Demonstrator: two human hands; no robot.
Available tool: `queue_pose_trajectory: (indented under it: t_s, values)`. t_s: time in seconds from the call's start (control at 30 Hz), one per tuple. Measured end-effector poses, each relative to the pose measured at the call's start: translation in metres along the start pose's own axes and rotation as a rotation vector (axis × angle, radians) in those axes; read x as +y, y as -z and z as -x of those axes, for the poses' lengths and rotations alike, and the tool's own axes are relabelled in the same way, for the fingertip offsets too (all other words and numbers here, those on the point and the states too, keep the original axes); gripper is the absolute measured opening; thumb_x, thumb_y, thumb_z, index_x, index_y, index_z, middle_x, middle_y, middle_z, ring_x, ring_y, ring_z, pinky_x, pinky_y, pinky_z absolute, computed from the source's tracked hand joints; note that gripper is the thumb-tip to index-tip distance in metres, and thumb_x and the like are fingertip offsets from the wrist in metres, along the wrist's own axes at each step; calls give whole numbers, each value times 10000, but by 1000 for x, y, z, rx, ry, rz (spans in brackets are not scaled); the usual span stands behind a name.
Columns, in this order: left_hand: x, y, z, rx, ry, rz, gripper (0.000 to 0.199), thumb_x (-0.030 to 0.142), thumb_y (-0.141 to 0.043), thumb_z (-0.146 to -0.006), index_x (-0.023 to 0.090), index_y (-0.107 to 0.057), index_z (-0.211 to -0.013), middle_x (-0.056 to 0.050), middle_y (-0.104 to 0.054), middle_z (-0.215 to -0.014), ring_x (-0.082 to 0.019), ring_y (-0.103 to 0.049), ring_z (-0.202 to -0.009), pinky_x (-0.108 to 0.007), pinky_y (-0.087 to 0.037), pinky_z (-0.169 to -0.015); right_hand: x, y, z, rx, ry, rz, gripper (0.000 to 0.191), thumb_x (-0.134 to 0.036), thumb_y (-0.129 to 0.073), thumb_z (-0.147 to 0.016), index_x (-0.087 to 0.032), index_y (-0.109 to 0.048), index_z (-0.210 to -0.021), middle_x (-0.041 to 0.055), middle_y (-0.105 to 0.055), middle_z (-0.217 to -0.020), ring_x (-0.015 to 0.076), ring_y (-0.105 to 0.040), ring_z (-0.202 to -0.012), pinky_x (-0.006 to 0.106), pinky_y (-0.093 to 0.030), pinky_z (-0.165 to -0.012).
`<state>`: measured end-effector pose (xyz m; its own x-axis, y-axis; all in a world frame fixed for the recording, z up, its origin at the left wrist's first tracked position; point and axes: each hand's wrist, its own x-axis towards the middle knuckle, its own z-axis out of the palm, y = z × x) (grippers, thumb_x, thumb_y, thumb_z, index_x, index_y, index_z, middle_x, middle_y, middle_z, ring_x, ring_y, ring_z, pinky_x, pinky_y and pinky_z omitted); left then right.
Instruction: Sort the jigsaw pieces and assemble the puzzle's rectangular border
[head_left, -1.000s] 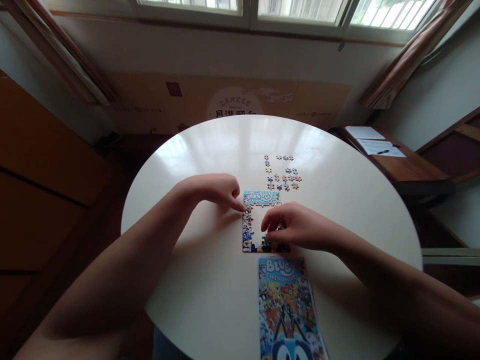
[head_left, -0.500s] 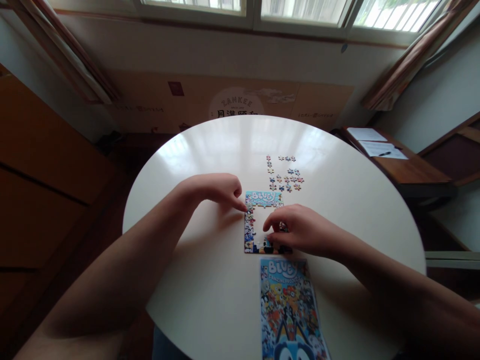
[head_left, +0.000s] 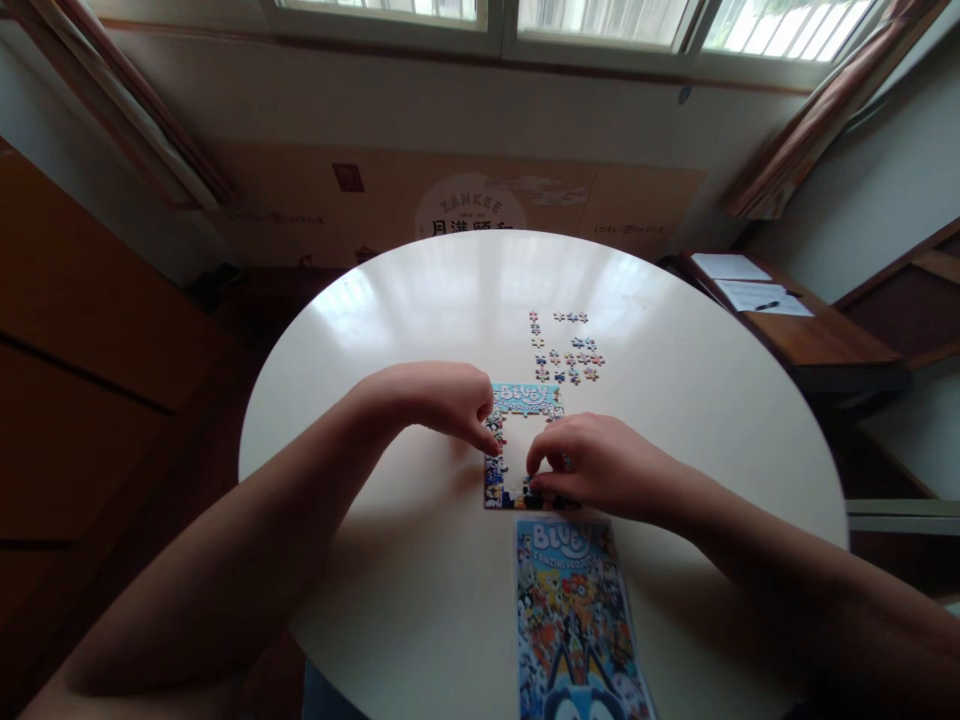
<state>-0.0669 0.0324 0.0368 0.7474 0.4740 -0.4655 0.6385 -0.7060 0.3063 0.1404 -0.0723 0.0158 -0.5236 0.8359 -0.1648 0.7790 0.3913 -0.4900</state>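
Observation:
A partly assembled jigsaw puzzle (head_left: 525,395) lies on the white table, its border joined around a bare middle. My left hand (head_left: 457,400) reaches over its left side. One digit points down and touches the left border, apart from the other fingers, which are curled, and I see nothing held. Inside the lower right part of the frame, my right hand (head_left: 589,458) pinches a small puzzle piece (head_left: 529,482) between thumb and fingertip. The piece is mostly hidden, and this hand also covers the puzzle's right border.
Several loose puzzle pieces (head_left: 570,360) lie in loose rows beyond the puzzle. A printed picture sheet (head_left: 570,600) with the same title lies nearer to me. The round white table (head_left: 360,330) stands below a window. Papers and a pen rest on a wooden desk (head_left: 840,335) at right.
My left hand has slid down along the puzzle's left border, towards me. My right hand stays at nearly the same spot, its fingertips slightly lower. The view has shifted a little.

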Motion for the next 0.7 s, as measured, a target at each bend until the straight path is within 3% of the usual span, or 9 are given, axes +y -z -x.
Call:
queue_pose_trajectory:
  t_s: [0.23,0.4,0.57,0.7]
  values:
    - [-7,5,1,-1,18,47,564,657,-696,-716,202,-444,-498,23,-382,-491,-108,-280,-468,-313,-209,-506,1,1,2,11,-1,1,80,-301,-701,-847,-289,-773,-881,0,-714,-773,172,-604,-730,301,-381,-654]
    - [-9,8,2,-10,80,12,558,655,-683,-730,206,-431,-514,24,-381,-502,-111,-290,-463,-312,-220,-493,8,18,9,184,-25,-43,135,-285,-633,-894,-275,-767,-907,6,-729,-808,176,-637,-748,311,-427,-682]
    - [20,5,9,75,3,-104,496,594,-644,-814,193,-539,-542,-9,-513,-503,-122,-374,-448,-304,-244,-479,28,38,15,341,-101,5,170,-356,-627,-894,-275,-775,-909,15,-727,-781,180,-625,-685,317,-427,-628]
    - [47,-2,14,120,-113,-209,426,534,-685,-834,182,-646,-597,-12,-568,-548,-116,-377,-456,-291,-258,-474,56,53,13,578,-188,20,215,-395,-619,-897,-253,-780,-916,19,-720,-756,169,-597,-645,313,-427,-610]
